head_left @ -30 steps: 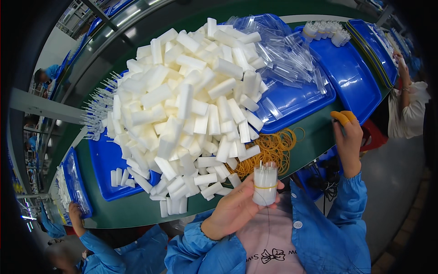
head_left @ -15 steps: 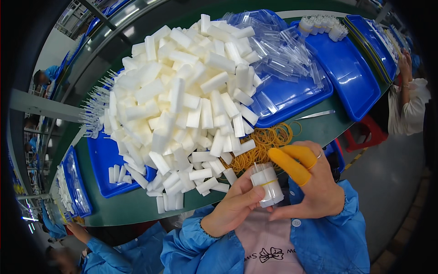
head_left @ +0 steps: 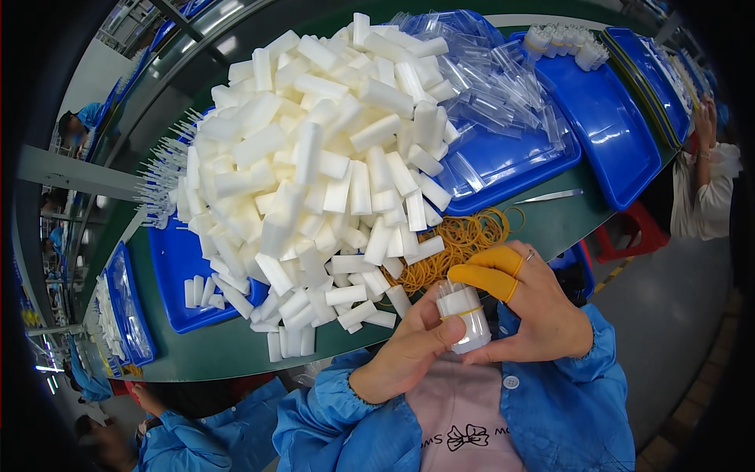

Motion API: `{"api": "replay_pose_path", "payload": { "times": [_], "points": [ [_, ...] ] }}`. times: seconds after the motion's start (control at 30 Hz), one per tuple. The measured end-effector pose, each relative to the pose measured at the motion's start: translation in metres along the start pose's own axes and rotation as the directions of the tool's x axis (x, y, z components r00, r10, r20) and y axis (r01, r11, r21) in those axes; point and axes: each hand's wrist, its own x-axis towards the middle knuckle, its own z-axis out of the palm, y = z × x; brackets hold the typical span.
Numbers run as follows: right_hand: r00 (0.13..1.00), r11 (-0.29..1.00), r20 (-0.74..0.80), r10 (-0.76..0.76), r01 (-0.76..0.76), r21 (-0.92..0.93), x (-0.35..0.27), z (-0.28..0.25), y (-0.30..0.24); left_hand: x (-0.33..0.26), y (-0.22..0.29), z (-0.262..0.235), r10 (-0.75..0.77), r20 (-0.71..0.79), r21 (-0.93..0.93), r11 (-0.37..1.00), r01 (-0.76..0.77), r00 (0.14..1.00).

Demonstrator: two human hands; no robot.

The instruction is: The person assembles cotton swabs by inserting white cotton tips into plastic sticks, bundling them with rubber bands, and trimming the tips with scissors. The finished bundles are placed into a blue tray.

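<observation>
A bundle of white pieces in clear plastic sleeves (head_left: 465,318), circled by a yellow rubber band, stands almost upright in front of my chest. My left hand (head_left: 417,346) grips it from the left, thumb across its near side. On the other side my right hand (head_left: 539,303) closes about the bundle, covered fingers at its top end and thumb by its bottom. Yellow finger cots (head_left: 491,275) cover two of those fingers. Just beyond lies a heap of yellow rubber bands (head_left: 456,248). The far side of the bundle is hidden.
A big pile of white foam sticks (head_left: 314,157) spreads over a blue tray (head_left: 169,275) and the green table. Clear plastic sleeves (head_left: 495,94) fill another tray. Metal tweezers (head_left: 550,196) lie at right, near a blue tray (head_left: 621,141) with banded bundles (head_left: 562,41). Co-workers sit on both sides.
My right hand has drawn in to the bundle; its covered fingers have come down and left onto the top end, and its thumb is against the bottom. The left hand keeps its grip.
</observation>
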Motion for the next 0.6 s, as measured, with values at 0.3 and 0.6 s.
{"api": "replay_pose_path", "payload": {
  "times": [0.3,0.6],
  "points": [
    [0.994,0.996,-0.104,-0.016,0.025,0.083,0.001,-0.002,0.003,-0.005,0.013,0.004,0.017,0.166,-0.201,0.979,0.017,0.986],
    [0.992,0.999,-0.118,-0.052,0.052,-0.002,0.003,0.002,-0.007,-0.005,0.0,0.002,0.122,0.018,-0.091,0.989,-0.12,0.992]
  ]
}}
